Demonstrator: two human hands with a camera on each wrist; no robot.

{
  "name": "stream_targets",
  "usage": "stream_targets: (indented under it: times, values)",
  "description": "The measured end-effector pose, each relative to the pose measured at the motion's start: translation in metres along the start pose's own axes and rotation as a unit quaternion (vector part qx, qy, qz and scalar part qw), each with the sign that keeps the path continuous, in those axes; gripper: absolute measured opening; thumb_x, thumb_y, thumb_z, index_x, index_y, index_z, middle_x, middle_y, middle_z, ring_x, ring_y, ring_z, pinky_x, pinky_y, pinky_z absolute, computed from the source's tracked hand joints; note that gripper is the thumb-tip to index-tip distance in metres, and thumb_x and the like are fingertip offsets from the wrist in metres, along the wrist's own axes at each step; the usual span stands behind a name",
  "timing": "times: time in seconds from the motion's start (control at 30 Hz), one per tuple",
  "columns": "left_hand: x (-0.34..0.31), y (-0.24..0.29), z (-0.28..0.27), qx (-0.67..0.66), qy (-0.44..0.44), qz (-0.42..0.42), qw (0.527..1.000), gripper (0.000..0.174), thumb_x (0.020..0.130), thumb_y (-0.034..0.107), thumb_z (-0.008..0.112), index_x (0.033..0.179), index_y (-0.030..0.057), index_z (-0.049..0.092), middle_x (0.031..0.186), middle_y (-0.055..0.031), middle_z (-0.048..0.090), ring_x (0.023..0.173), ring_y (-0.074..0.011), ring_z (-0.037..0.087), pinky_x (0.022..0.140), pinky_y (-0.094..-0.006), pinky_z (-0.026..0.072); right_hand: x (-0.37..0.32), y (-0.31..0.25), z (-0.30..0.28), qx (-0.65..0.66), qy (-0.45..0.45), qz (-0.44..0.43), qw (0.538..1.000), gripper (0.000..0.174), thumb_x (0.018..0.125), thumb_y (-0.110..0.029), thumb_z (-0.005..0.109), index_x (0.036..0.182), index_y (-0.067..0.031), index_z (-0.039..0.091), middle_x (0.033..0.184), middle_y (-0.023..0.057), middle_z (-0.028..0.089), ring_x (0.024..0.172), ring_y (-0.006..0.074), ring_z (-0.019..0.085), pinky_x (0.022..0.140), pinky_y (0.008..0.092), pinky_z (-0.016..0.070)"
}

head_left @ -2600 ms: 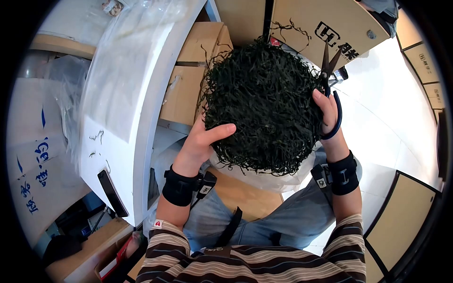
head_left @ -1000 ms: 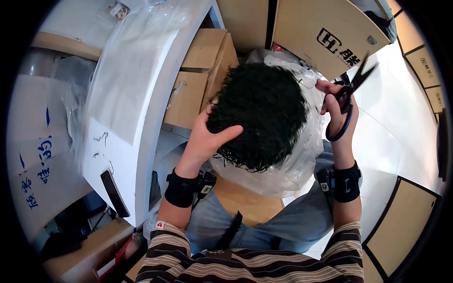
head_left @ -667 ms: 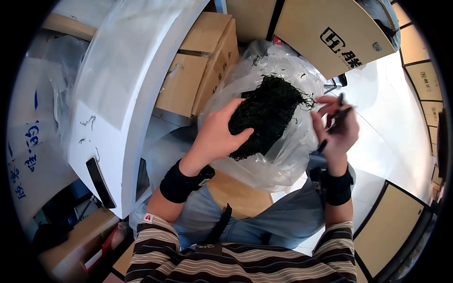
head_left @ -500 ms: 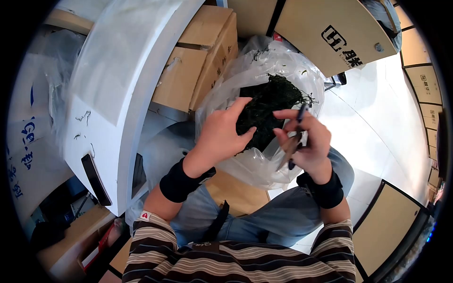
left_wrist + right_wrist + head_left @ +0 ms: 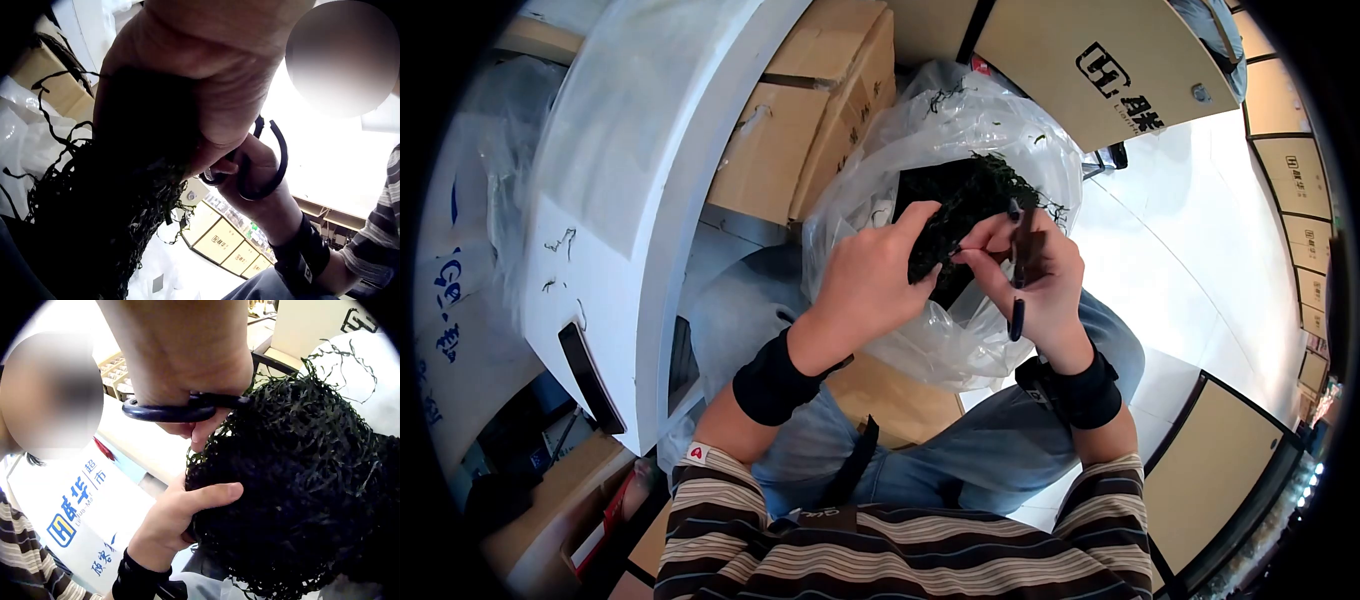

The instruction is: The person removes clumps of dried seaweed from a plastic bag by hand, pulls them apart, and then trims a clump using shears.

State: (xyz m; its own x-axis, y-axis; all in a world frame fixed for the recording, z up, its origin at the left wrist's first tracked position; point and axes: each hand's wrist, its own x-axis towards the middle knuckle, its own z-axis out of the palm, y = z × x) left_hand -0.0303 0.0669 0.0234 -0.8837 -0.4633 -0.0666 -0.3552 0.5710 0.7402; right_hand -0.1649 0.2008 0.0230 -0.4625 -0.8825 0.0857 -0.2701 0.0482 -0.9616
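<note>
A thick round mat of stringy, dark green-black dried seaweed (image 5: 997,183) is tilted nearly edge-on in the head view, over a clear plastic bag (image 5: 840,190). My left hand (image 5: 865,278) grips its left side, thumb on one face in the right wrist view, where the broad tangled face of the seaweed (image 5: 300,469) shows. My right hand (image 5: 1045,285) keeps the dark-handled scissors (image 5: 1017,318) hooked on it. Its thumb and forefinger meet at the near edge of the seaweed, beside the left fingertips. A scissor loop (image 5: 281,172) hangs round that hand in the left wrist view.
Cardboard boxes (image 5: 775,140) stand left of the bag, beside a white counter (image 5: 600,240) with a phone (image 5: 590,375) and seaweed scraps on it. A tan printed panel (image 5: 1090,70) is at the back. White floor tiles (image 5: 1180,260) lie to the right.
Both hands held the seaweed face-up earlier. My right hand let go and swung away with the scissors, the left tilted the seaweed on edge, then the right came back in to its near edge.
</note>
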Motion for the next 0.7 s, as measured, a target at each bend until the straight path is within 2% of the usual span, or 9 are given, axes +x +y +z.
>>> stream_targets:
  times: [0.07,0.1,0.27,0.33,0.37,0.43,0.5,0.6,0.7]
  values:
    - [0.0,0.0,-0.001,-0.011,-0.009,-0.006,1.0,0.053,0.072,0.011,0.072,0.121,0.0044,0.052,0.086,-0.0216,0.066,0.081,-0.041,0.063,0.067,-0.0411,0.0511,0.002,-0.004,0.006,0.17,0.062,-0.031,0.983,0.019,0.079,0.005,0.069,0.085,-0.0005,0.051,0.087,0.0086,0.065,0.076,0.0125,0.064,0.066,0.0243,0.0513]
    - [0.0,0.0,-0.002,-0.024,-0.016,-0.015,0.999,0.052,0.072,0.011,0.072,0.12,0.0042,0.052,0.087,-0.0213,0.066,0.082,-0.0407,0.064,0.068,-0.0405,0.0512,0.002,-0.005,0.003,0.198,0.037,-0.038,0.979,0.014,0.082,0.009,0.063,0.085,0.0015,0.05,0.096,0.014,0.065,0.086,0.0194,0.067,0.071,0.0265,0.0541]
    - [0.001,-0.005,-0.001,-0.097,-0.043,-0.035,0.994,0.05,0.073,0.01,0.073,0.117,0.0023,0.052,0.089,-0.0179,0.067,0.083,-0.0337,0.067,0.072,-0.0362,0.051,0.003,-0.022,-0.002,0.235,0.082,0.008,0.968,0.012,0.084,0.008,0.061,0.086,0.0022,0.051,0.107,0.0195,0.064,0.092,0.022,0.067,0.068,0.0267,0.0544]
    - [0.001,-0.007,-0.001,-0.143,-0.056,-0.042,0.987,0.049,0.073,0.009,0.074,0.116,0.0016,0.053,0.095,-0.014,0.067,0.087,-0.0244,0.067,0.077,-0.032,0.0497,0.003,-0.022,-0.006,0.217,0.075,0.014,0.973,0.012,0.083,0.008,0.062,0.086,0.0029,0.051,0.106,0.0195,0.064,0.089,0.0204,0.067,0.068,0.0257,0.0538]
    - [0.002,-0.008,0.002,-0.143,-0.059,-0.042,0.987,0.049,0.073,0.009,0.074,0.116,0.0016,0.053,0.095,-0.014,0.067,0.087,-0.0244,0.067,0.077,-0.032,0.0497,0.001,-0.015,-0.008,0.157,0.075,0.004,0.985,0.014,0.082,0.006,0.065,0.086,0.0017,0.052,0.102,0.0155,0.066,0.081,0.0146,0.065,0.067,0.0247,0.0522]
    - [0.002,-0.012,0.005,-0.183,-0.017,-0.008,0.983,0.054,0.071,0.015,0.074,0.118,0.0001,0.052,0.09,-0.0233,0.065,0.084,-0.0384,0.065,0.071,-0.039,0.0504,0.0,-0.008,-0.005,0.122,0.069,-0.003,0.99,0.016,0.081,0.005,0.066,0.087,0.001,0.052,0.099,0.0125,0.067,0.077,0.0117,0.063,0.066,0.0245,0.0515]
    - [0.004,-0.012,0.007,-0.192,-0.018,-0.004,0.981,0.054,0.071,0.014,0.074,0.118,-0.0001,0.052,0.09,-0.0227,0.066,0.085,-0.0382,0.065,0.072,-0.0389,0.0504,0.0,-0.007,-0.001,0.041,0.078,-0.006,0.996,0.022,0.074,0.004,0.07,0.089,-0.0018,0.055,0.091,0.0056,0.068,0.068,0.0084,0.059,0.063,0.0244,0.0497]
    - [0.004,-0.007,0.006,-0.172,-0.021,-0.002,0.985,0.054,0.07,0.014,0.074,0.118,-0.0003,0.052,0.091,-0.022,0.066,0.085,-0.038,0.065,0.071,-0.0389,0.0505,0.004,-0.003,0.004,-0.05,0.078,-0.081,0.992,0.026,0.069,0.006,0.07,0.09,-0.0021,0.057,0.09,0.006,0.067,0.067,0.0113,0.06,0.062,0.0235,0.0494]
    - [0.004,-0.002,0.007,-0.138,-0.028,-0.006,0.99,0.054,0.07,0.014,0.074,0.117,-0.0004,0.052,0.09,-0.022,0.066,0.084,-0.0383,0.065,0.071,-0.0394,0.0506,0.003,-0.008,0.002,-0.084,0.089,-0.08,0.989,0.027,0.066,0.007,0.07,0.088,-0.0025,0.057,0.087,0.0061,0.066,0.067,0.0143,0.061,0.062,0.0235,0.0492]
